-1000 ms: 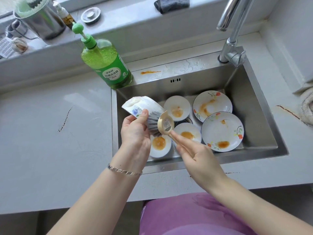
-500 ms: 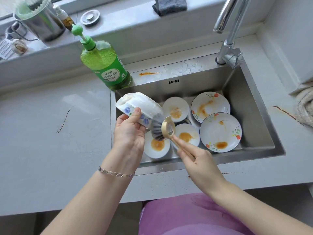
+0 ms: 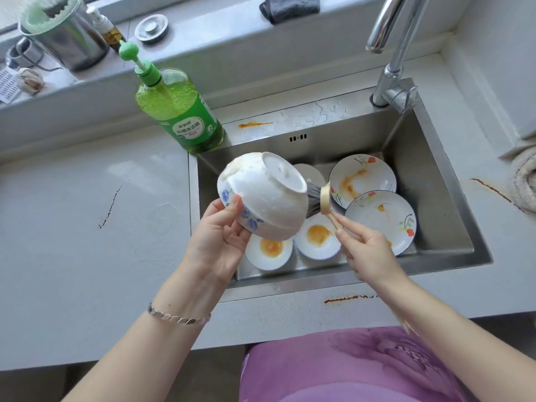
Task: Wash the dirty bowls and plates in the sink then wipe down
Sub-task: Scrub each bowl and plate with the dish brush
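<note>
1. At the left, the soap bottle (image 3: 179, 117) stands on the counter just beside the sink's (image 3: 435, 184) back left corner, and neither hand touches it
2. Our left hand (image 3: 220, 242) grasps the bowl (image 3: 266, 198) from below, thumb on its flowered side and fingers under it. We hold it above the left part of the sink, tipped so that its foot faces up and to the right, with foam on its outside
3. The brush (image 3: 325, 200) meets the bowl from the right. Its bristles press against the bowl's side just below the foot, and its handle runs down and right into our right hand (image 3: 368, 253), which pinches it
4. So the bowl lies up and left of the right hand, in line with the handle. We judge that the next scrubbing stroke goes that way, while the left hand turns the bowl to bring fresh surface to the bristles
5. Lower in the sink lie two small dishes (image 3: 268, 250) and, further right, two flowered plates (image 3: 383, 219), all with orange stains and not yet washed
6. The tap (image 3: 388, 82) rises at the back right corner, and we see no water running from it
</note>
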The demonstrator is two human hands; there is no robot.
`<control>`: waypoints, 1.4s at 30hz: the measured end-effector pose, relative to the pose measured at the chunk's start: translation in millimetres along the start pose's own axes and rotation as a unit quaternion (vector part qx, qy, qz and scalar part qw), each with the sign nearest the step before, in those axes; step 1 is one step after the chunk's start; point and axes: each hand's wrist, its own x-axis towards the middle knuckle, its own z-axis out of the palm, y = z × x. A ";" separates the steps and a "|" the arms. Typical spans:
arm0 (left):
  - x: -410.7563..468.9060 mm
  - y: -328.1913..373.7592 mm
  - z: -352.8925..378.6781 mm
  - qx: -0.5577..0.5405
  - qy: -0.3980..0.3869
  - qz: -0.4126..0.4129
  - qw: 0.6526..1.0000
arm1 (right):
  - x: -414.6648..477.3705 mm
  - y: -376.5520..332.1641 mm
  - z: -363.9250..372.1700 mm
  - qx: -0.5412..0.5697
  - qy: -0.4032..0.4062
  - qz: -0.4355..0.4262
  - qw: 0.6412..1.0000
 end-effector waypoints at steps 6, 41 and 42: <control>-1.6 -5.6 -22.1 0.238 -0.050 0.002 0.970 | -2.3 -9.2 -11.5 -0.015 -0.025 -0.006 1.000; 15.0 -9.4 -26.3 0.360 -0.044 0.070 0.929 | -24.1 7.5 -1.8 -0.134 -0.043 -0.048 0.989; 15.9 -10.3 -29.5 0.393 -0.068 0.083 0.913 | -17.6 8.1 -6.9 -0.150 -0.033 -0.039 0.987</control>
